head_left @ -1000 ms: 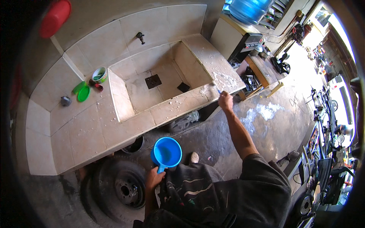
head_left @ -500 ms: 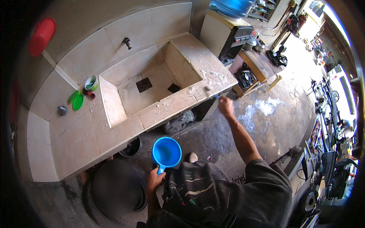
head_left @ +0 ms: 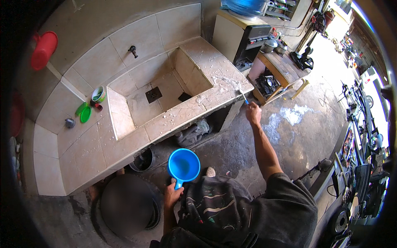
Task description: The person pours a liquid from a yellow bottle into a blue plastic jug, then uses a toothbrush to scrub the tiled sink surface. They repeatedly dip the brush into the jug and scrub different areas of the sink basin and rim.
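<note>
1. One blue dipper (head_left: pixel 184 165) is gripped by its handle, mouth up, in the left hand (head_left: pixel 171 195), before the tiled desk (head_left: pixel 89 153).
2. One blue-handled tool (head_left: pixel 246 101) is clasped in the outstretched right hand (head_left: pixel 253 113), tip at the desk's corner.

Red plastic jug (head_left: pixel 44 50) against wall (head_left: pixel 95 25), far left. Blue water bottle (head_left: pixel 243 7) sits atop black-and-white dispenser (head_left: pixel 227 37). Wooden table (head_left: pixel 284 66) stands just beside; lidded pots (head_left: pixel 271 44) at one end. Metal bucket (head_left: pixel 150 157) on floor (head_left: pixel 231 140). White vehicle (head_left: pixel 371 76), far right.
</note>
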`<state>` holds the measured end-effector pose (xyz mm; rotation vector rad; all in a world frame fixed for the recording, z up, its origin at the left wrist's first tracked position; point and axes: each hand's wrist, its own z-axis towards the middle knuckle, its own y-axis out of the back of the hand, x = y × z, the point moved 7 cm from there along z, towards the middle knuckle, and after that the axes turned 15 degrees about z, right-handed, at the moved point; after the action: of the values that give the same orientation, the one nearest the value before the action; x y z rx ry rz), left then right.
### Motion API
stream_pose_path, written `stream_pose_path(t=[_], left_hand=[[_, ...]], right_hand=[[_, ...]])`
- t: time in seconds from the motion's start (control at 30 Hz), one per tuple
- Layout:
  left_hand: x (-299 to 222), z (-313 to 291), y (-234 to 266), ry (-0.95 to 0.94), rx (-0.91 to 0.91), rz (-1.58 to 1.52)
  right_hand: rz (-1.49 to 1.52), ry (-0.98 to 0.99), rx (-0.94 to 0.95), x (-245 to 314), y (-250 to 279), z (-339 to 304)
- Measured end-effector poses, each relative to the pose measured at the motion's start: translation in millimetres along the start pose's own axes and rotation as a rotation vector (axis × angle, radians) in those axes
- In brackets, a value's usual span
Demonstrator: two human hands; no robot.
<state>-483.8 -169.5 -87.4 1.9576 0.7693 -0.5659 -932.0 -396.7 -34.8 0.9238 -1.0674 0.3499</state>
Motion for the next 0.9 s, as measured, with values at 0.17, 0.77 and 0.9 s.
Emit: stream_pose_path(t=[0.17, 0.77, 0.9], left_hand=[[-4, 3, -4, -0.079, -0.039, -0.007], [11, -18, 0, 0.052, -0.074, -0.159], [24, -15, 7, 0.083, -0.074, -0.242]], right_hand=[[-0.043, -0.01, 0.284, -6, -15, -4], [-0.012, 0.012, 0.441, 41, -58, -58], [-0.002, 0.117, 0.166, 53, -44, -61]])
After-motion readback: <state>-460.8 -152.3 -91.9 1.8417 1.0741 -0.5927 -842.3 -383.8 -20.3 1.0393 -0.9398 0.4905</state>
